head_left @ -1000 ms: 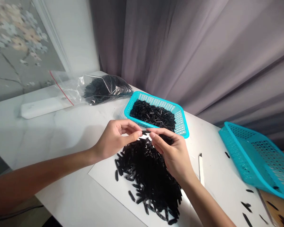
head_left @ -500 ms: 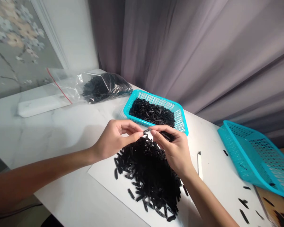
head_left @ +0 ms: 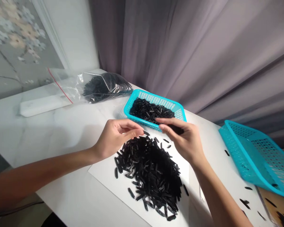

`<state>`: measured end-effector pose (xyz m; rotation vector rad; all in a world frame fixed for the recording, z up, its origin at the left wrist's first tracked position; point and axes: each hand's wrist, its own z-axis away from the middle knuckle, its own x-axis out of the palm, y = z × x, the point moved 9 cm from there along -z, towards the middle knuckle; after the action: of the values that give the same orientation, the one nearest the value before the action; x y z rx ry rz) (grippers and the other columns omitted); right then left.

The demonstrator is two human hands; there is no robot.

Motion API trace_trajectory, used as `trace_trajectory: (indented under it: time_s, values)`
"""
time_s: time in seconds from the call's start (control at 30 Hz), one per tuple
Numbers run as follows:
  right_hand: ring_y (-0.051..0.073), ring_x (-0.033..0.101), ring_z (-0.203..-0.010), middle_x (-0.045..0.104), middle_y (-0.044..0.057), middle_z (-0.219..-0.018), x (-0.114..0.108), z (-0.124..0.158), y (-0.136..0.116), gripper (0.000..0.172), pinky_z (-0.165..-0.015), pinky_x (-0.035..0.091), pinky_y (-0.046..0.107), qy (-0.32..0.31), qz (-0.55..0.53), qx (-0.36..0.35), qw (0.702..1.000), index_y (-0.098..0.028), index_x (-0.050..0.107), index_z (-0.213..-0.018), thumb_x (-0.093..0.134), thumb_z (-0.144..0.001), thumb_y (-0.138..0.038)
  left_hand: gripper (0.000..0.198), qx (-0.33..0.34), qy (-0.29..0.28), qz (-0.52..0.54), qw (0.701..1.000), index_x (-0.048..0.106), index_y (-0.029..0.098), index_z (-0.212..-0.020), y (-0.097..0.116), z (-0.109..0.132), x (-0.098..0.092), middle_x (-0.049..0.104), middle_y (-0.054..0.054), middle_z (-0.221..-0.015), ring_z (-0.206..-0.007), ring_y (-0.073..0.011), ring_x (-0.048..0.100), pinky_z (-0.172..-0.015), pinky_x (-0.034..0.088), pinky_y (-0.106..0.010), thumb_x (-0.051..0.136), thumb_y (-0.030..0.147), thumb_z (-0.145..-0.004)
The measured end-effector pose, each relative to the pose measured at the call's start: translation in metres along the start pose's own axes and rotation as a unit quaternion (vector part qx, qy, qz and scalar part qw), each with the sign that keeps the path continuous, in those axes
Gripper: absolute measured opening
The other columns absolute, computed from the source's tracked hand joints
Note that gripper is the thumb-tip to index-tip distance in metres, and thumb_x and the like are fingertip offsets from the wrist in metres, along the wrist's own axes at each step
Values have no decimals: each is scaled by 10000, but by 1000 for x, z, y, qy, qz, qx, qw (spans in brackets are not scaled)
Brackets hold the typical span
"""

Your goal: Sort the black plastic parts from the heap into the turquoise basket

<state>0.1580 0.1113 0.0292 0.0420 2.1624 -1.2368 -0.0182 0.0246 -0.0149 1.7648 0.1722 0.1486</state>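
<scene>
A heap of small black strips [head_left: 153, 176] lies on a white sheet [head_left: 113, 184]. Above its far edge my left hand [head_left: 120, 137] pinches one black strip [head_left: 146, 133] between thumb and fingertips. My right hand [head_left: 183, 135] is over the near right side of a blue basket [head_left: 142, 121] that holds more black strips [head_left: 151, 111]. The right thumb and fingers are apart, with nothing visible between their tips.
At the back left, a clear bag [head_left: 104, 86] of black pieces rests beside a white flat object [head_left: 42, 105]. A second blue basket [head_left: 248, 157] stands at the right, with loose strips and a brown board [head_left: 272, 205] near it. Curtains hang behind.
My right hand has moved right and slightly up, away from my left hand, and its fingers have parted from the strip. My left hand has stayed almost in place.
</scene>
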Motion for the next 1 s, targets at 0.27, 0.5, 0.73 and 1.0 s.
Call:
trace_trajectory:
  time_s: [0.27, 0.5, 0.73, 1.0]
  values:
    - [164, 693, -741, 769, 1, -800, 32, 18, -32, 99, -718, 515, 268, -90, -83, 12, 992, -216, 791, -867, 732, -895, -289, 45, 140, 33, -115, 983, 769, 197, -819, 31, 8, -2, 780, 13, -776, -698, -105, 720, -670, 583, -186, 793, 233, -833]
    - [159, 703, -757, 778, -9, -819, 27, 18, -31, 58, -711, 511, 256, -75, -81, 4, 994, -221, 787, -875, 741, -888, -253, 110, 277, 36, -174, 944, 756, 226, -895, 53, 17, 0, 771, 4, -808, -710, -145, 684, -648, 556, -295, 805, 171, -813]
    - [146, 696, -719, 788, -4, -836, 22, 19, -37, 68, -694, 523, 251, -51, -51, -39, 997, -224, 788, -882, 745, -888, -276, 106, 290, 44, -177, 940, 743, 224, -895, 55, 19, -1, 756, 12, -779, -679, -138, 663, -620, 530, -299, 796, 166, -823]
    - [147, 707, -718, 788, -6, -826, 19, 19, -39, 30, -695, 542, 251, -45, -36, -54, 997, -224, 779, -867, 750, -875, -229, 70, 277, 48, -181, 942, 742, 217, -872, 53, 18, -1, 753, 9, -762, -654, -130, 648, -607, 524, -287, 791, 187, -831]
